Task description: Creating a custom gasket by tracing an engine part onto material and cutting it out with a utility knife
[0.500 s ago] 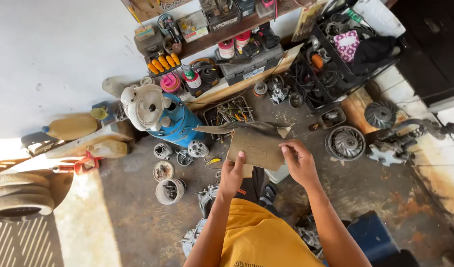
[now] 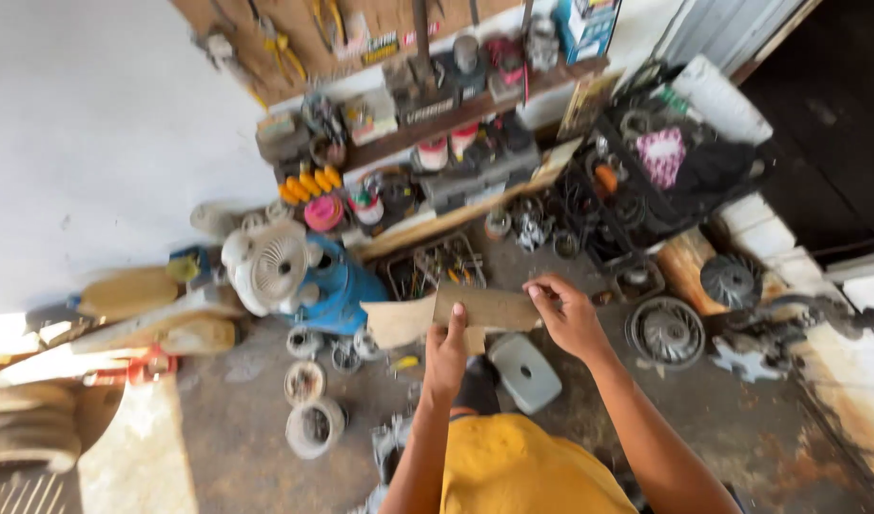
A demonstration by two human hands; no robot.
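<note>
Floor [image 2: 722, 419]: bare concrete, stained, crowded with parts; the person stands over it in a yellow shirt.

Shelves [image 2: 456, 124]: against the wall, packed with tins, boxes and tools; too blurred to itemise.

Engine [image 2: 308, 276]: blue body with a pale round fan cover, on the floor to the left of the hands.

Flywheel [image 2: 665, 331]: dark finned disc on the floor, right of the right hand, well apart from it.

Cover [image 2: 522, 371]: grey, rounded, lying below the hands.

Sheet [image 2: 456, 314]: thin brown card or gasket stock, irregular outline, held up flat at chest height between both hands, above the floor parts.

Right hand [image 2: 570, 319]: fingers closed on the sheet's right end.

Left hand [image 2: 446, 352]: thumb pressed on the sheet's lower middle, fingers behind it.

Handling note, as judgement: the sheet looks limp and easily creased, so a grip at two spread points with light, even tension should keep it flat; pinching near the edge risks a tear.
</note>
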